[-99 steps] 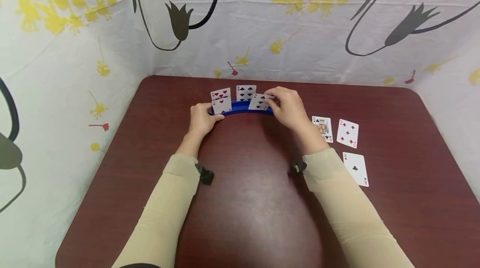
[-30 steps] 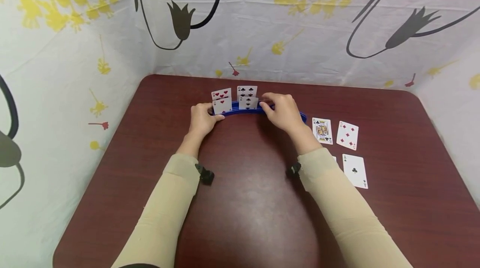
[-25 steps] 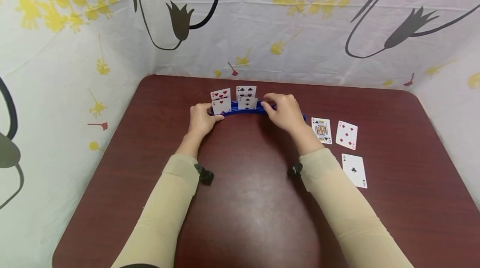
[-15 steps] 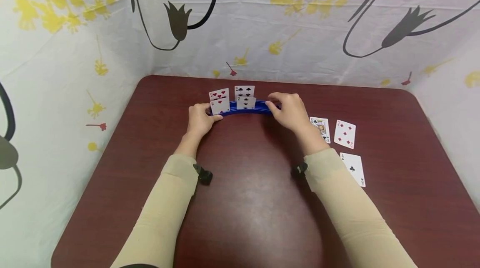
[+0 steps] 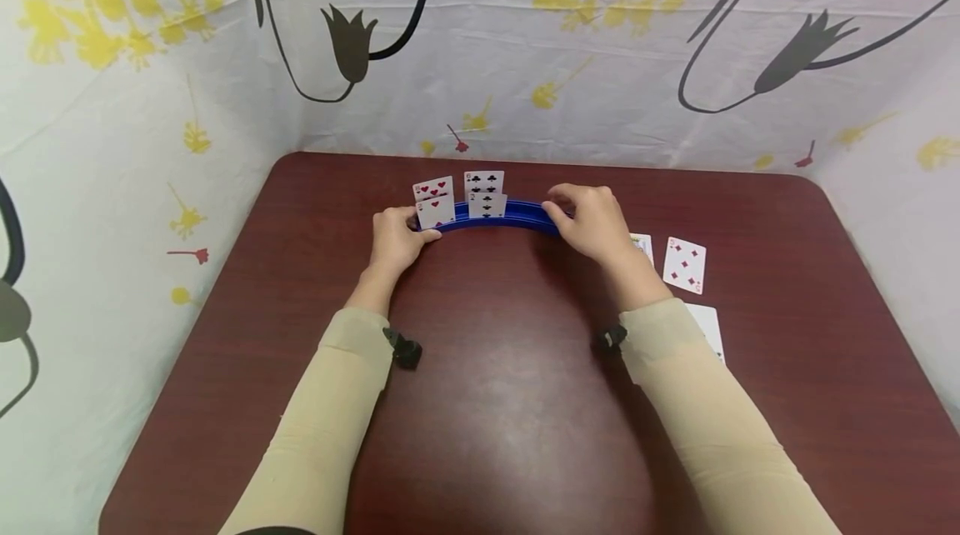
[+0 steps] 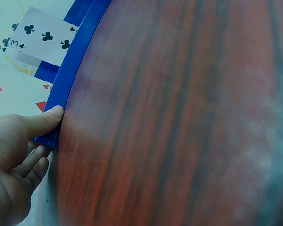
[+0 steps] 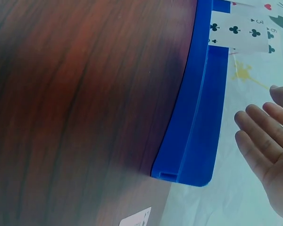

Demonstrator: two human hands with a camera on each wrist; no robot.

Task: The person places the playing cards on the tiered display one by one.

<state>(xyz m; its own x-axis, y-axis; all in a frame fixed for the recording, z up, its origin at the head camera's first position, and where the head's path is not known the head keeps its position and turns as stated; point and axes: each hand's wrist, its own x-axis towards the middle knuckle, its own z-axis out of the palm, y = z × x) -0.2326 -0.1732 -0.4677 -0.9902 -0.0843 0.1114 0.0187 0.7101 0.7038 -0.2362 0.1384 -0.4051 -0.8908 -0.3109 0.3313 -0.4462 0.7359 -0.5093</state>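
My left hand (image 5: 395, 239) pinches the left end of a curved blue playing card holder (image 5: 525, 217), the thumb on its front edge in the left wrist view. Two heart cards (image 5: 437, 211) stand there, one behind the other. Near the middle, the three of clubs (image 5: 487, 206) is in the front slot, with the six of clubs (image 5: 483, 179) rising behind it. My right hand (image 5: 596, 222) hovers by the holder's right part. Its fingers (image 7: 260, 137) are loosely bent and hold nothing in the right wrist view.
On the brown table (image 5: 480, 368), right of the holder, lie the five of diamonds (image 5: 684, 265) and a card (image 5: 642, 245) partly covered by my right arm. The ace of clubs (image 5: 708, 328), also partly covered, lies nearer. A white patterned cloth (image 5: 600, 102) hangs behind the table.
My right hand has set the three of clubs into the front slot, let go and drawn away to the right along the holder. My left hand has kept its hold on the left end.
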